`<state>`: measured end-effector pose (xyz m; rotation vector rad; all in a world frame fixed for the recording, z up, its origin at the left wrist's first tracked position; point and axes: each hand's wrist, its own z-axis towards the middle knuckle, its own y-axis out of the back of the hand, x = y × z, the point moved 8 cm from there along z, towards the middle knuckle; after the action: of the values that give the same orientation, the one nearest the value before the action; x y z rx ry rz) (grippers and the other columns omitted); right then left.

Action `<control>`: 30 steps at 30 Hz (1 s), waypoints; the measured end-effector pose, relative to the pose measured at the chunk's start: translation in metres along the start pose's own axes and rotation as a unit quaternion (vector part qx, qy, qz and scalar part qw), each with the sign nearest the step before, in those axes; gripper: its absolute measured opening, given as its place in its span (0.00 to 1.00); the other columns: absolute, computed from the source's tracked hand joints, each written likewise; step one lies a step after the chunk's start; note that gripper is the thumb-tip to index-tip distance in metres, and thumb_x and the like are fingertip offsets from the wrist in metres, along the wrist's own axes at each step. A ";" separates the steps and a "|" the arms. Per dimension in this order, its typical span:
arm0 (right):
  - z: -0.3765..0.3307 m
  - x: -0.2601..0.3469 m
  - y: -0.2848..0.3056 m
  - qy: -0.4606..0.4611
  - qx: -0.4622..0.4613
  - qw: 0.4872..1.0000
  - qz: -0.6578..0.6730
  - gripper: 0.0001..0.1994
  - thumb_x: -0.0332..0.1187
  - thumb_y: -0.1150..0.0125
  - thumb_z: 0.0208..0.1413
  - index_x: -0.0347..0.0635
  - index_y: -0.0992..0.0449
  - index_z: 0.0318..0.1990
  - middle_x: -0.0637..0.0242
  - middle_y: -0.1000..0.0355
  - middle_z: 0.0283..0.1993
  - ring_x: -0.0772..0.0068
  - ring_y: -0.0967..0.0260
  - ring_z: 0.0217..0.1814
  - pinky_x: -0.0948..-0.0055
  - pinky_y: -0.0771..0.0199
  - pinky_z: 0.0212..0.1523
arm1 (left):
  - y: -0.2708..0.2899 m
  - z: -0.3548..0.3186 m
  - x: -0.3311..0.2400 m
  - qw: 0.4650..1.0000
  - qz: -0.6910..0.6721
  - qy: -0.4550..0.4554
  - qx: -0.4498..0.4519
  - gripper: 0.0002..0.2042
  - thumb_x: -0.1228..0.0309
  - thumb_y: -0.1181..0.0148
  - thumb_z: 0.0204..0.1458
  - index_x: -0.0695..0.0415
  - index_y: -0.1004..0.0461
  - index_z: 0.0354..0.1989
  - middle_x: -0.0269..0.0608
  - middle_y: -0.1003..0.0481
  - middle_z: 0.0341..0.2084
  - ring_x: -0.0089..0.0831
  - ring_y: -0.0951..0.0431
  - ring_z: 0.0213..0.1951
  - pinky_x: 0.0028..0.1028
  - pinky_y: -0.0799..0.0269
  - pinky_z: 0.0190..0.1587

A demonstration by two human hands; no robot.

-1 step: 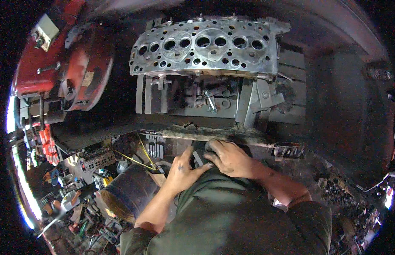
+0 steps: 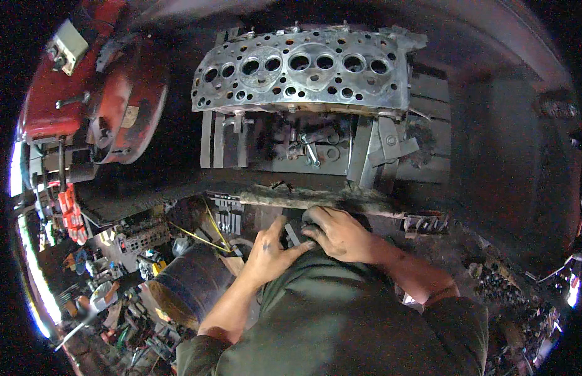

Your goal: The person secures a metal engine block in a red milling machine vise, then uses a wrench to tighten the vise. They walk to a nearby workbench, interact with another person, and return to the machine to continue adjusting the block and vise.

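Flanking a flat strip (image 2: pixel 293 235), left hand (image 2: pixel 269 252) and right hand (image 2: pixel 338 233) sit close together, grip not discernible; cylinder head (image 2: pixel 297 79) lies at far side.

No readable text, numbers or signs. Left of the cylinder head (image 2: pixel 291 94), a tan patch (image 2: pixel 130 116) resembling a label sits on a red guard (image 2: pixel 115 94); any print is illegible.

I watch remotely through the left head-worn fisheye, facing steeply down and forward: the shirt (image 2: pixel 334 313) nearest, left hand (image 2: pixel 269 249) and right hand (image 2: pixel 338 233) just beyond, cylinder head (image 2: pixel 288 78) far.
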<state>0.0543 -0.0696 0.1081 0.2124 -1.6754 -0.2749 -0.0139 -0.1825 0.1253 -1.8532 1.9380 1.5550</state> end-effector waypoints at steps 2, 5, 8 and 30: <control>-0.001 0.006 0.004 0.035 -0.005 0.999 0.027 0.15 0.31 0.44 0.56 0.36 0.33 0.49 0.45 0.33 0.47 0.42 0.35 0.51 0.56 0.32 0.50 | 0.002 0.002 -0.001 1.000 -0.006 -0.018 0.008 0.37 0.63 0.28 0.41 0.77 0.38 0.54 0.63 0.23 0.33 0.43 0.20 0.36 0.34 0.27 0.41; 0.000 0.018 0.011 0.104 -0.020 0.994 0.040 0.15 0.29 0.43 0.55 0.37 0.33 0.50 0.47 0.35 0.50 0.45 0.36 0.55 0.58 0.34 0.53 | 0.006 0.012 0.003 0.997 -0.057 -0.040 0.045 0.38 0.62 0.28 0.41 0.78 0.38 0.55 0.64 0.24 0.38 0.44 0.21 0.43 0.33 0.28 0.48; 0.008 0.029 0.018 0.130 -0.047 0.990 0.018 0.17 0.30 0.43 0.56 0.37 0.35 0.52 0.47 0.37 0.54 0.47 0.39 0.58 0.59 0.36 0.56 | 0.016 0.029 0.000 0.988 -0.091 -0.097 0.080 0.38 0.62 0.28 0.41 0.78 0.38 0.54 0.63 0.24 0.38 0.43 0.22 0.44 0.33 0.29 0.47; 0.090 0.094 0.091 0.071 -0.318 0.941 -0.097 0.24 0.44 0.45 0.59 0.29 0.34 0.51 0.41 0.30 0.46 0.41 0.33 0.52 0.55 0.33 0.53 | 0.137 0.111 -0.079 0.925 0.049 -0.376 -0.029 0.24 0.73 0.30 0.41 0.71 0.31 0.47 0.56 0.22 0.36 0.45 0.20 0.38 0.35 0.28 0.42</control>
<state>-0.0447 -0.0059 0.2147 -0.0895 -1.3449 -0.9078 -0.1603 -0.0827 0.2023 -0.9285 1.6256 1.9652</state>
